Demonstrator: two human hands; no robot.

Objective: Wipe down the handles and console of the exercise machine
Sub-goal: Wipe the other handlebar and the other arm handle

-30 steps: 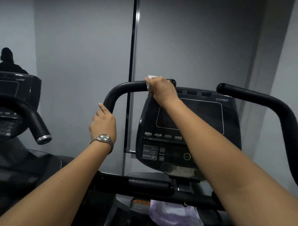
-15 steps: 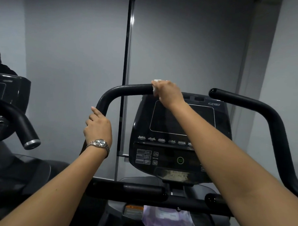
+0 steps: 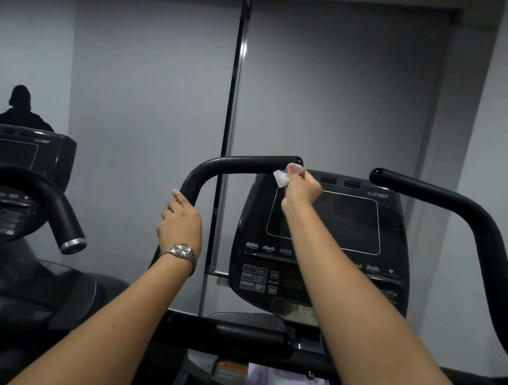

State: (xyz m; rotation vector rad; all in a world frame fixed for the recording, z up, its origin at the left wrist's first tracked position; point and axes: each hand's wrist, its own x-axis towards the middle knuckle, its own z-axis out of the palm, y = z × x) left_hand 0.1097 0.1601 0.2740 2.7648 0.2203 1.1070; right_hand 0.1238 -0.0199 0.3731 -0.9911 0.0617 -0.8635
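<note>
R hand [image 3: 302,190] pinches wipe [image 3: 281,179] at handle [image 3: 242,164] tip; L hand [image 3: 181,222] grips handle.

Two hands: left hand [image 3: 181,224], right hand [image 3: 301,188]. One wipe [image 3: 281,178]. One console [image 3: 347,219], with two handles flanking it: left handle [image 3: 242,164], right handle [image 3: 450,201]. One wristwatch [image 3: 182,251]. One purple packet [image 3: 285,381] below the console.

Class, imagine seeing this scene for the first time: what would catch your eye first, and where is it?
The right hand pinches a white wipe at the end of the left handle, just above the dark console. The left hand, a silver watch on its wrist, grips the same handle's upright part. At far left a dark figure shows behind another machine.
</note>
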